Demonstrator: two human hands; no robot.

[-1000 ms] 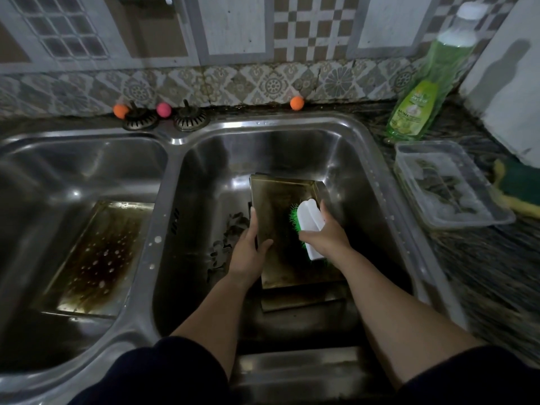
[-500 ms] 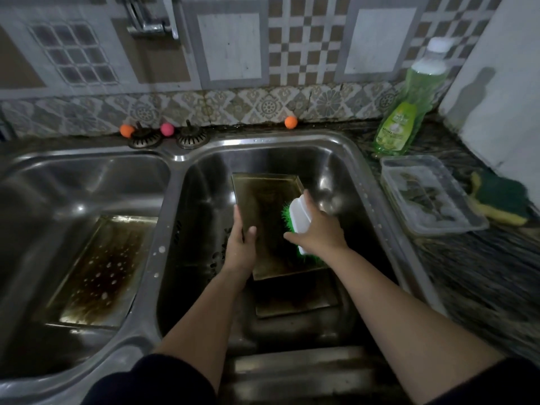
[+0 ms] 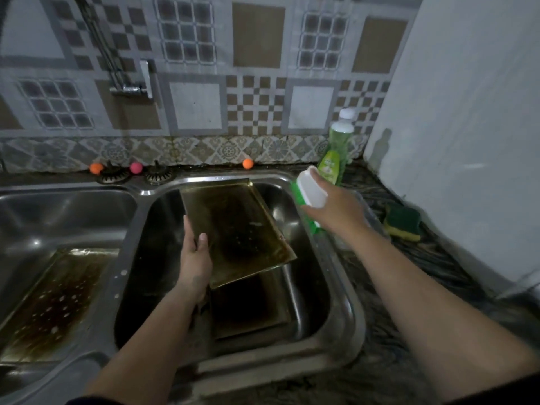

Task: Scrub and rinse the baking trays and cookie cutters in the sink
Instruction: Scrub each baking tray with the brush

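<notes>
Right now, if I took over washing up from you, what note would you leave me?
Left hand grips the lifted baking tray by its edge, tilted over the right basin.
Right hand holds the scrub brush off the tray, over the counter side near the soap bottle.
A second tray lies beneath; a third sits stained in the left basin.
Done: nothing looks clean.
Left: scrub and rinse all trays. Cookie cutters not visible.

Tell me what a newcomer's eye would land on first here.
The stained baking tray, tilted up in the right sink basin and held at its near-left edge by the left hand. Next, the green-bristled scrub brush in the right hand, raised over the basin's right rim near the green soap bottle. A second blackened tray lies in the left basin.
</notes>
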